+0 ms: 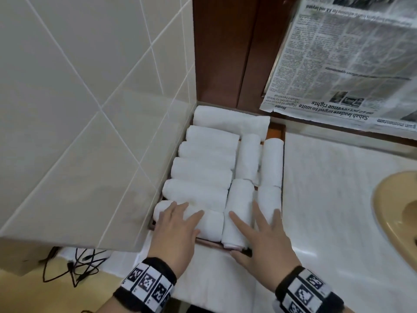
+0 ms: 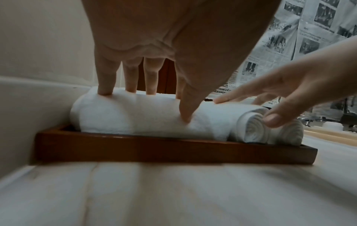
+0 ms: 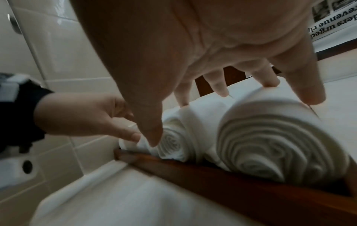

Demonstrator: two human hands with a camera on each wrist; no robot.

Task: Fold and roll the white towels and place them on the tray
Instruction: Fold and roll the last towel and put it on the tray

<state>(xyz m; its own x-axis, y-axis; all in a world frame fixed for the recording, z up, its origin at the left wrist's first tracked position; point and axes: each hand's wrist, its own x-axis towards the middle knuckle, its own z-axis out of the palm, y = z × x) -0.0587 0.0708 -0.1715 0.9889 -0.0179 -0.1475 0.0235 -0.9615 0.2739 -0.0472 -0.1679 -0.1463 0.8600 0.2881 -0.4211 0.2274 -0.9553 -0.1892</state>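
Observation:
A dark wooden tray against the tiled wall is packed with several rolled white towels. My left hand lies flat with spread fingers on the nearest crosswise roll; in the left wrist view its fingertips press into that roll. My right hand hovers with straight, spread fingers over two lengthwise rolls. In the right wrist view its fingertips touch the top of the big near roll, whose spiral end faces the tray rim. Neither hand grips anything.
White cloth covers the counter in front of and right of the tray. A beige sink sits at the right edge. Newspaper hangs at the back right. The tiled wall hems the tray's left side, with black cables below it.

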